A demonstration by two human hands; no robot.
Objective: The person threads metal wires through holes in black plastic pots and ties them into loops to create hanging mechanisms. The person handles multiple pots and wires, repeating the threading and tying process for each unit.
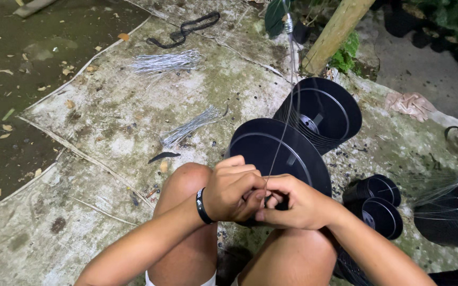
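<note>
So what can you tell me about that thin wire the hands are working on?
The thin wire is a pale, shiny strand, pulled taut. It runs almost straight down from a small metal fitting by the wooden post, crosses in front of the black pots, and ends pinched between the left hand and right hand above the knees.

Head cam, close, looking down front

Two hands work together, the left hand [232, 190] and the right hand [292, 204]. Four black round pots show: two large ones [279, 151] [324, 108] and two small ones [380, 189] [380, 216]. Two bundles of wire pieces [166, 61] [192, 126] lie on the ground.
</note>
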